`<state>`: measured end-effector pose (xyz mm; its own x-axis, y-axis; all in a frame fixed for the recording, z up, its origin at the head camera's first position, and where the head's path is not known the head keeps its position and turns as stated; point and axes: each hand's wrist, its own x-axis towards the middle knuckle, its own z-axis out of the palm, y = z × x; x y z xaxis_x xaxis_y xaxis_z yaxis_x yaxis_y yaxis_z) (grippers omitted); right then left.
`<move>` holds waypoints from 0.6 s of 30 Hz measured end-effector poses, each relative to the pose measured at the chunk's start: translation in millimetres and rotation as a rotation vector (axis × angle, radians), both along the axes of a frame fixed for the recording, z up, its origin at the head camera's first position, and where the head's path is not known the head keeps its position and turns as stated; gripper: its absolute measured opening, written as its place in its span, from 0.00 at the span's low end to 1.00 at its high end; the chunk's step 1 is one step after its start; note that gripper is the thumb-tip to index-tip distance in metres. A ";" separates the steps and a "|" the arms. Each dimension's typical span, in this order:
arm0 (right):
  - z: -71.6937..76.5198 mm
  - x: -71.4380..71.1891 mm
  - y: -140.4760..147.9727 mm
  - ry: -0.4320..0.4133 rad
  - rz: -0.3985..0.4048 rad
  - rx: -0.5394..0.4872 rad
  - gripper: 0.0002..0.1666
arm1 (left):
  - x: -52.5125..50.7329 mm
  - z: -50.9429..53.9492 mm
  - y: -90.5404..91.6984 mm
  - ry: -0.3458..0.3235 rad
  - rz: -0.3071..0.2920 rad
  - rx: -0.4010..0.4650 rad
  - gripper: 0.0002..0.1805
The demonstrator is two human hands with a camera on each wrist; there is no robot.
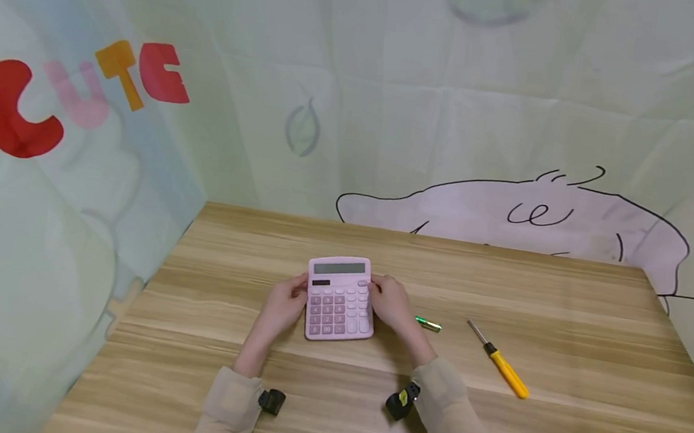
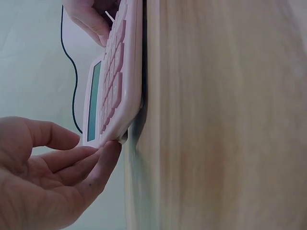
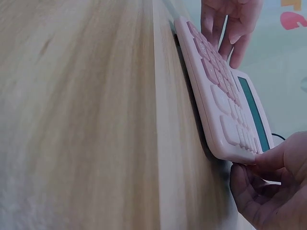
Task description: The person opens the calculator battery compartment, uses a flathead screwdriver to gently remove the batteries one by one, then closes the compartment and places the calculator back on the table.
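Note:
A pink calculator point(image 1: 339, 299) lies between the two hands on the wooden table, keys up and its grey display at the far end. My left hand point(image 1: 285, 302) holds its left side; in the left wrist view the fingertips point(image 2: 112, 146) meet the edge low down, with the thumb close to the display corner. On the opposite side my right hand point(image 1: 390, 301) pinches the edge near the display. In the right wrist view, the thumb of that hand point(image 3: 276, 179) touches the rim while the other fingers curl below it. The calculator's underside is hidden.
Right of the right wrist lies a small green, shiny cylindrical item point(image 1: 428, 324), partly covered by the arm. A screwdriver point(image 1: 499, 362) with a yellow handle rests farther right. A printed cloth backdrop point(image 1: 258, 96) rises behind the table's far edge.

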<state>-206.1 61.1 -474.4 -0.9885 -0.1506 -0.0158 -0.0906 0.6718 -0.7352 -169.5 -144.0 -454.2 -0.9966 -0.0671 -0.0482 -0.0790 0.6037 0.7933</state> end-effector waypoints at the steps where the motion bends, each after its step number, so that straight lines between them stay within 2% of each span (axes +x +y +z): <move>1: -0.2 -0.2 0.1 0.001 0.002 0.005 0.20 | -0.1 -0.3 -0.1 -0.003 0.000 0.001 0.26; 12: 1.2 2.3 0.3 0.008 0.016 -0.029 0.20 | -0.3 -1.7 0.4 -0.014 -0.017 0.010 0.26; 18: -2.1 -1.0 -0.8 -0.042 -0.006 -0.028 0.20 | -0.9 -2.1 0.2 -0.025 -0.017 0.005 0.25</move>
<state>-207.0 60.3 -476.5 -0.9880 -0.1453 -0.0529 -0.0553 0.6514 -0.7567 -170.4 -143.8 -456.3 -0.9961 -0.0496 -0.0733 -0.0884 0.6014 0.7940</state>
